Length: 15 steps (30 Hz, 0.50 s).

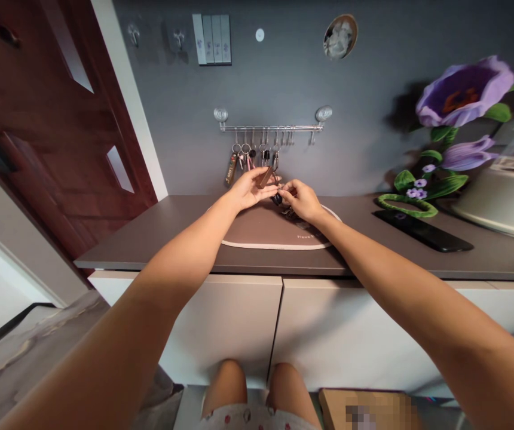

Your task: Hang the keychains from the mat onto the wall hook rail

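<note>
In the head view, my left hand [252, 190] is turned partly palm up above the counter, its fingers spread. A brown key fob [265, 177] sits between its thumb and fingers. My right hand [300, 198] is closed in a pinch just to the right, the fingertips of both hands nearly meeting. It grips part of a bunch of keys [277, 199] with a dark piece hanging below the fingers; the exact part pinched is too small to make out. Under the hands lies a brown mat [257, 233] with a pale edge, and more small metal pieces show near the right hand.
A clear hook rail [272, 128] on the grey wall carries several key rings, including a fob with lettering [231, 169]. On the right of the counter [185, 239] are a black phone [425, 231], purple flowers [463, 95] and a pale rounded object [499, 194]. White cabinet doors stand below.
</note>
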Available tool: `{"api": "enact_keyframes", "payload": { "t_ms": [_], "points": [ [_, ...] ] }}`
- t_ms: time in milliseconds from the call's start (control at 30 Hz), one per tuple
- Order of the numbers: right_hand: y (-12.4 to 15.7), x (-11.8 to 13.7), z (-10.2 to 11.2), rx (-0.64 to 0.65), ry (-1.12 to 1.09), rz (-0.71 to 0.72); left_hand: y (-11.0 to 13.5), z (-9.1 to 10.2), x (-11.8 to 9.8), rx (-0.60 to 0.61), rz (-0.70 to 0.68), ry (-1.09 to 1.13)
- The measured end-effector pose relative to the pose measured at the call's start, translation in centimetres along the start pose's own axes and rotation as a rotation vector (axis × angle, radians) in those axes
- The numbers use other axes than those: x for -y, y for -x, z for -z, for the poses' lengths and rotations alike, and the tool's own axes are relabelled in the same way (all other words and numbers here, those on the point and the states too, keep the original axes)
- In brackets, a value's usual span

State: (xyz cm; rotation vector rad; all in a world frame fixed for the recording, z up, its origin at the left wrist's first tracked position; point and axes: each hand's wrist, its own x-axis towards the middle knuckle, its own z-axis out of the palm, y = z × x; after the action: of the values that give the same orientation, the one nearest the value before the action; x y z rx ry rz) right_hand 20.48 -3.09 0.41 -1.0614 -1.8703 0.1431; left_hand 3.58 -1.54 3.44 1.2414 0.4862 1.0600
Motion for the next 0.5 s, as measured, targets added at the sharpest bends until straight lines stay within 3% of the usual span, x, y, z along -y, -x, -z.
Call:
{"api": "enact_keyframes", "payload": {
  "t_ms": [267, 500],
  "points": [
    [-0.3, -0.3, 0.1, -0.004, 0.045, 0.054, -0.2, 0.3, -0.1, 0.011, 0.008, 0.053],
    [-0.7, -0.1, 0.7, -0.083, 0.045, 0.011, 0.0, 1.1, -0.3, -0.127, 0.050, 0.018]
  ]
}}
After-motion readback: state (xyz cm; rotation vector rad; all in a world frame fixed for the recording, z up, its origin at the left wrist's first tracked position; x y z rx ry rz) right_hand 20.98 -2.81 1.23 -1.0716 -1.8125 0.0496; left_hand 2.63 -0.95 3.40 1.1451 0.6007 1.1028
